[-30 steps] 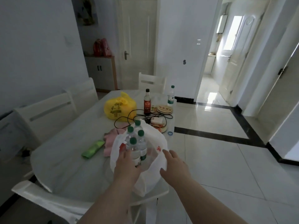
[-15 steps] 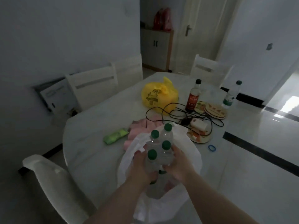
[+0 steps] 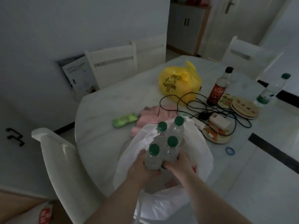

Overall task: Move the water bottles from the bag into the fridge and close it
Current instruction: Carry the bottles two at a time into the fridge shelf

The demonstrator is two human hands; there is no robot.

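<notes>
Room: dim dining area; pale table (image 3: 100, 110) ringed by white chairs (image 3: 113, 65).
White bag (image 3: 200, 152): on the near table edge, at 6 o'clock of the tabletop, mouth gaping.
Water bottles (image 3: 168, 143): four clear ones with green caps, bunched upright and touching, standing in the bag's open mouth. Their bases are hidden behind the hands, so in this light it is unclear whether they rest on anything.
Left hand (image 3: 140, 168): fingers curled round the bunch from 8 o'clock, gripping it.
Right hand (image 3: 179, 164): wrapped round the bunch from 4 o'clock, gripping it.
Yellow bag (image 3: 178, 83): knotted, at 12 o'clock of the white bag, well apart.
Sauce bottle (image 3: 218, 89): dark, upright, at 1 o'clock, just beside stacked plates (image 3: 242, 109).
Lone bottle (image 3: 271, 91): green cap, at 2 o'clock, near the far edge.
Black cable (image 3: 191, 102): looped between the two bags.
Pink cloth (image 3: 150, 115): at 11 o'clock, touching the white bag.
Green packet (image 3: 125, 119): at 10 o'clock, beside the cloth.
Blue band (image 3: 230, 151): at 3 o'clock, flat on the table.
</notes>
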